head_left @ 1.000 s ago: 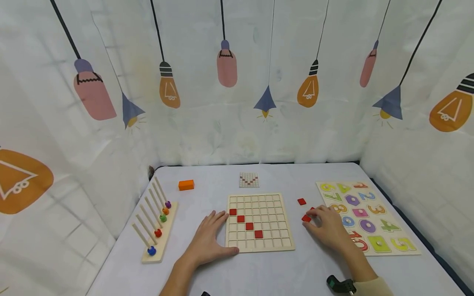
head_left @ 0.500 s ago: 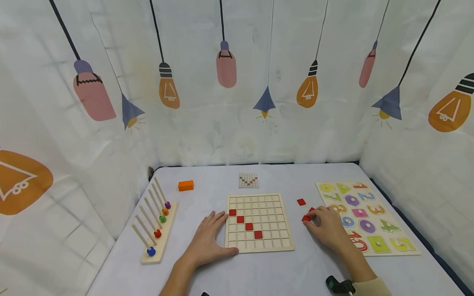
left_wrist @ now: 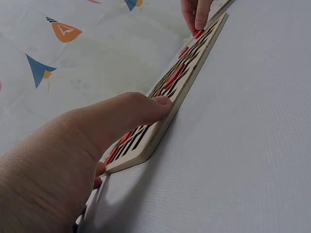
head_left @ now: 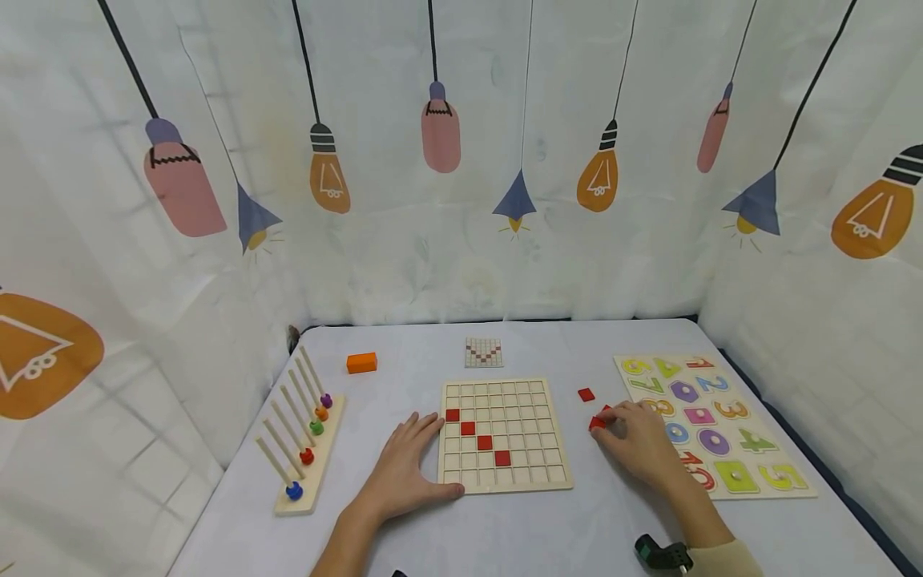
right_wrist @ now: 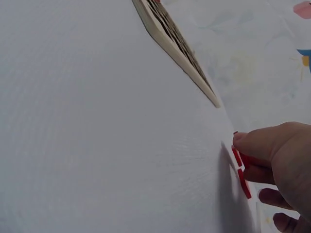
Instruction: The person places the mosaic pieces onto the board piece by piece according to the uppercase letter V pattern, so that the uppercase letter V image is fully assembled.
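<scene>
A light wooden grid board (head_left: pixel 530 433) lies mid-table, a diagonal row of several red square tiles (head_left: pixel 485 442) set in its cells. At its left front corner rests my left hand (head_left: pixel 405 469), fingers spread along the left side. In the left wrist view its thumb (left_wrist: pixel 155 109) lies straight over the board's edge. To the right of the board, my right hand (head_left: pixel 638 445) pinches a small red tile (head_left: pixel 596 422) between thumb and fingertips, low over the tabletop. More red tiles (right_wrist: pixel 244 184) lie right under those fingers, partly hidden; one loose tile (head_left: pixel 586 394) sits just behind.
A small pattern card (head_left: pixel 484 353) with a red V lies behind the board. To the left are a peg stand (head_left: pixel 317 481) with coloured beads and an orange block (head_left: pixel 362 363). A number-and-shape puzzle board (head_left: pixel 782 481) lies at right, partly under my right hand.
The right fingertips shift very slightly at the red tile, which now looks more tilted between them. The left hand and the board stay where they were.
</scene>
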{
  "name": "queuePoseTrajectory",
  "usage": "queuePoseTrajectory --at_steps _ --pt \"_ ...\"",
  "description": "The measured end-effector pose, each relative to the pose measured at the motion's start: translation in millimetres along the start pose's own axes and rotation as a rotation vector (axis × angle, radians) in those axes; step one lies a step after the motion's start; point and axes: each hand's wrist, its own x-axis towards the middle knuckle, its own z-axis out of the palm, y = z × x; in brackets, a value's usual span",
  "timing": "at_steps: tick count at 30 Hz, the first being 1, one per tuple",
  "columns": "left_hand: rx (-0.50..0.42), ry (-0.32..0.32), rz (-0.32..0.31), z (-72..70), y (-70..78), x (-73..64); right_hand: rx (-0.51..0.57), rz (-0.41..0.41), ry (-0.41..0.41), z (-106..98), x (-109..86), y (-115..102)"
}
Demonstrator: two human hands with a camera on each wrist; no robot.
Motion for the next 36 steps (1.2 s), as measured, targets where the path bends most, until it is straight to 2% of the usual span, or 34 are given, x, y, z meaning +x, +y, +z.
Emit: queuePoseTrajectory --at_steps 5,12,23,36 --pt "0.003 0.001 -0.002 0.4 -0.5 -0.1 0.018 0.004 -0.004 -4 4.4 -3" --pt "0.004 0.0 -0.002 0.4 -0.2 -0.7 0.043 -0.07 0.002 0 9.8 -11" --pt "-0.005 -0.002 0.003 -0.3 -0.3 -0.4 0.033 -0.102 -0.029 17 16.9 -26" --pt "-0.003 -0.009 -0.005 -1.3 0.6 -0.3 0.086 -0.155 -0.1 35 13.5 -59"
